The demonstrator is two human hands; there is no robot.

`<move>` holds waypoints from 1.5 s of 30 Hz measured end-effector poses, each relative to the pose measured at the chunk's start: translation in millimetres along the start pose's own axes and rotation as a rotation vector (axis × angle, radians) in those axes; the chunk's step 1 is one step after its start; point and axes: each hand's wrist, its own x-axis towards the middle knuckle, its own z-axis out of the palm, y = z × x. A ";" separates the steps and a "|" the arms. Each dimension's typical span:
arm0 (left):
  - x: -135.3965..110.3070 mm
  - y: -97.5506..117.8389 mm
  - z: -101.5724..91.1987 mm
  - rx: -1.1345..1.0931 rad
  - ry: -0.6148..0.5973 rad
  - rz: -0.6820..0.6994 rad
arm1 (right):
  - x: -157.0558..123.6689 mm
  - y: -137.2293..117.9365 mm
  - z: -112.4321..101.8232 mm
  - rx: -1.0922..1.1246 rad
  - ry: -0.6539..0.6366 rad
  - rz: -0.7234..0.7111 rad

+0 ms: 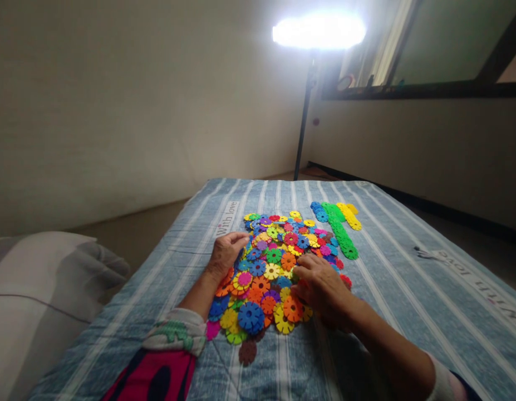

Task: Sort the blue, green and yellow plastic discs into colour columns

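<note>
A pile of colourful notched plastic discs, snowflake-shaped building pieces [258, 268], is spread over the striped bedding. My left hand [227, 253] is at the pile's left edge, thumb and fingertips pressed together; whatever may be between them is too small to make out. Over the right side of the pile, my right hand [322, 282] has its fingers curled down among the discs. Its fingertips are partly hidden, so I cannot tell which piece they grip. A dark brown disc [247, 352] lies at the near edge.
Right of the pile are overlapping rows of green discs [342, 236], with blue discs [319, 211] and yellow discs [350, 216] beside them. A lit lamp [319, 30] stands beyond the bed's far edge. Pale fabric [44, 284] bulges at the left.
</note>
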 end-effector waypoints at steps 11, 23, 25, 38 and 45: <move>0.3 -1.6 0.3 0.005 -0.013 0.025 | -1.1 7.2 4.3 -0.041 0.016 0.049; -0.8 -3.0 1.8 -0.007 -0.002 0.004 | -2.5 0.9 4.1 0.060 0.095 -0.127; -0.4 -3.2 2.1 -0.010 -0.001 0.005 | -3.0 3.2 6.8 0.118 0.082 -0.226; 2.3 -2.3 0.3 0.018 -0.008 0.018 | -2.9 -3.0 -7.5 0.152 -0.057 -0.253; 6.9 -3.7 -0.8 0.059 -0.021 0.027 | -1.9 -4.6 -11.7 0.115 -0.047 -0.264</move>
